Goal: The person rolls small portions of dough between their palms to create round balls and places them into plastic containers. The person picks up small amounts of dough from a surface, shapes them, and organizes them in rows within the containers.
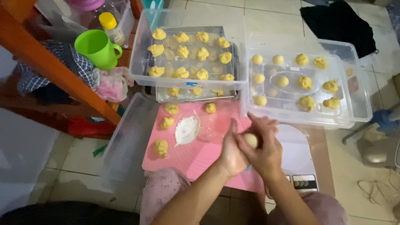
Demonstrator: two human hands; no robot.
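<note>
Both forearms come up from the bottom edge, over knees in pink trousers, and meet above the pink mat (206,151). Between the hands sits a small yellow dough ball (251,140). The left hand (232,151) is under and beside it, palm turned to the ball, fingers nearly straight and close together. The right hand (263,144) is curved over the ball from the other side, fingers half closed around it, so the ball is pressed between the two hands and only its top is visible.

On the mat, left of the hands, lies a little heap of white flour (187,129), and near it several rough dough lumps (161,147). Behind the mat stands a clear box with a metal tray (190,58) full of rough yellow pieces. Just beside it on the right is another clear box (308,83), holding smooth balls on its left part and rough pieces on the right. A green cup (97,48) stands on the orange shelf at the left.
</note>
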